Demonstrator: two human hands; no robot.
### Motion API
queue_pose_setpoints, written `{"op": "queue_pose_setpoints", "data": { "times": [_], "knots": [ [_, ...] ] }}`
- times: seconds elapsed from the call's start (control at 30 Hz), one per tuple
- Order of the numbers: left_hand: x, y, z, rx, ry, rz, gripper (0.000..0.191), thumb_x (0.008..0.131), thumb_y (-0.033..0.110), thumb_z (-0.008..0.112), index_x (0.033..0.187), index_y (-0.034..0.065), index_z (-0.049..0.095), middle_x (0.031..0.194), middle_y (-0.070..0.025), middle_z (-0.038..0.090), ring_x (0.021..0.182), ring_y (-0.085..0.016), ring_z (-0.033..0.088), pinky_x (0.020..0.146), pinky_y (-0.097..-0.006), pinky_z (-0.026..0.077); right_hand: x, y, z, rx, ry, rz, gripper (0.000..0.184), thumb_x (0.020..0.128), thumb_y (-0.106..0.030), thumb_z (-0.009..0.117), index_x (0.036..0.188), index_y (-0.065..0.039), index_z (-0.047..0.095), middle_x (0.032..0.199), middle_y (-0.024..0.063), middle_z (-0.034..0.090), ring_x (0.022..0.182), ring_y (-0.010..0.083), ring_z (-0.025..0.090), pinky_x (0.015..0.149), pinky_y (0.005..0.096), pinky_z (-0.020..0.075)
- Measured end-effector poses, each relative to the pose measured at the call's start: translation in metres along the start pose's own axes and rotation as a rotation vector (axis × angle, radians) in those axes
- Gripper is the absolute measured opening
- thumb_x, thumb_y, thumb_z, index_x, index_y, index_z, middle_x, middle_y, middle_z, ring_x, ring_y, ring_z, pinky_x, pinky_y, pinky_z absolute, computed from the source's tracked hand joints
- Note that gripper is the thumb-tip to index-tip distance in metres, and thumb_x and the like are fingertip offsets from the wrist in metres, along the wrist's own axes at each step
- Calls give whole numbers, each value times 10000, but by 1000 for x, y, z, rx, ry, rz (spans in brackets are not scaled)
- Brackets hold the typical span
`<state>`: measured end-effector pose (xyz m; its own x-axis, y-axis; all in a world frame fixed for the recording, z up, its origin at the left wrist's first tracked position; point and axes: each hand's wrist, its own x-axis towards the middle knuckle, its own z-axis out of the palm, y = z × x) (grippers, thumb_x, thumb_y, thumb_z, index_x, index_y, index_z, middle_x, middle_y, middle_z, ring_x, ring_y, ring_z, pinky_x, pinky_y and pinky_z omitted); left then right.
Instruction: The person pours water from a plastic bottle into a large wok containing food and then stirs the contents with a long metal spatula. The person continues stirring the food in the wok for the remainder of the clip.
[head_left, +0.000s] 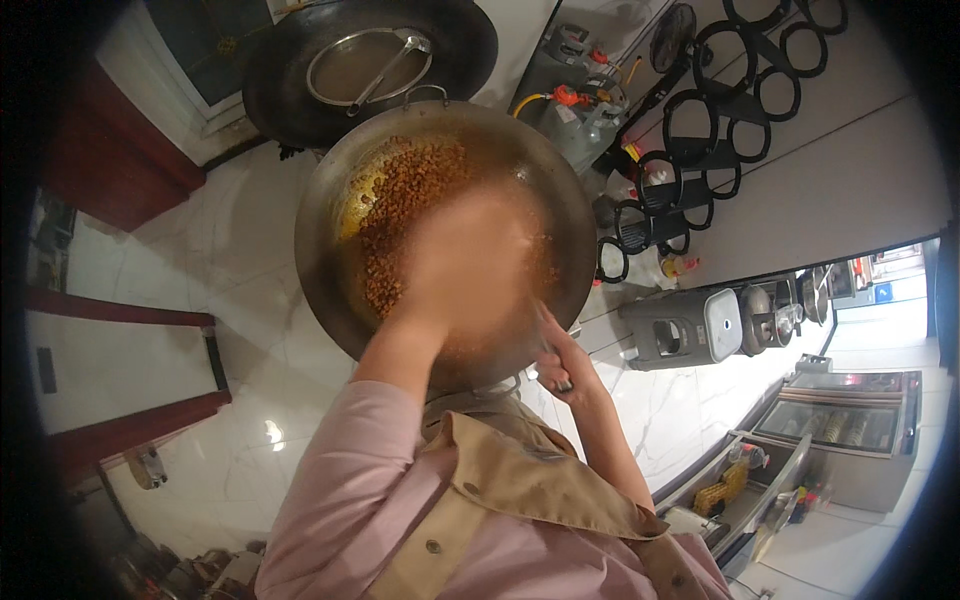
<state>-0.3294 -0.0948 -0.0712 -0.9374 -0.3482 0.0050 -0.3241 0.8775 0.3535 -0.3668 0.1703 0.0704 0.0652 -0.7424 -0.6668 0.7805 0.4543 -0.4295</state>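
A large metal wok (322, 292) stands right in front of me. Browned crumbly mince-like food (412, 176) lies across its left and far side, with yellow oil (351, 214) pooled at the left edge. My left hand (472, 255) hangs over the middle of the wok, strongly blurred, so its fingers and anything in them cannot be made out. At the near right rim, my right hand (559, 356) is closed around the handle of a metal utensil (564, 385). The utensil's working end is hidden behind the left hand and the blur.
Beyond sits a second dark wok (277, 90) holding a round mesh strainer (369, 67). Gas cylinders (592, 124) with a yellow hose stand at the far right. Black ring racks (690, 142) and a grey bin (675, 330) are on the right. A red-trimmed white cabinet (127, 367) is left.
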Motion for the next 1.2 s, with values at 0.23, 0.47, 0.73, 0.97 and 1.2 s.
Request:
{"op": "queue_pose_setpoints", "data": {
  "times": [0.23, 0.47, 0.73, 0.97, 1.2],
  "knots": [
    [-104, -42, 17, -258, 344, -366, 537, 965, 425, 496, 581, 72, 628, 636, -92, 609, 802, -263, 550, 937, -446, 354, 12, 4, 5, -692, -70, 51, 545, 1014, -237, 452, 1515, -307, 250, 563, -22, 368, 415, 85, 323, 387, 239, 281],
    [-154, 113, 2, -72, 219, -415, 495, 914, 413, 592, 558, 72, 627, 574, -109, 603, 620, -300, 571, 825, -450, 411, -69, -19, -51, -2221, 46, -441, 616, 876, -173, 558, 1429, -385, 389, 586, 137, 589, 538, 318, 615, 528, 447, 503],
    [-89, 243, -22, -427, 617, -59, 448, 877, 371, 649, 530, 91, 613, 542, -122, 585, 487, -289, 582, 505, -400, 441, -239, -96, -29, -2374, 336, -500, 548, 765, -84, 663, 1267, -300, 619, 548, 62, 529, 492, 240, 533, 488, 373, 426],
    [-82, 310, -31, -690, 278, 35, 388, 896, 338, 606, 620, 75, 680, 556, -135, 592, 543, -322, 606, 529, -433, 462, -299, -138, 18, -1895, 439, 233, 424, 856, -189, 650, 1276, -236, 612, 863, 127, 708, 710, 210, 699, 690, 324, 541],
    [-91, 218, 41, -617, 66, -88, 419, 906, 457, 574, 672, 142, 723, 581, -131, 616, 505, -315, 609, 525, -435, 469, -198, -73, -35, -1886, 304, 255, 422, 970, -257, 508, 1385, -324, 471, 718, 193, 626, 611, 283, 629, 617, 432, 502]
  ]
}}
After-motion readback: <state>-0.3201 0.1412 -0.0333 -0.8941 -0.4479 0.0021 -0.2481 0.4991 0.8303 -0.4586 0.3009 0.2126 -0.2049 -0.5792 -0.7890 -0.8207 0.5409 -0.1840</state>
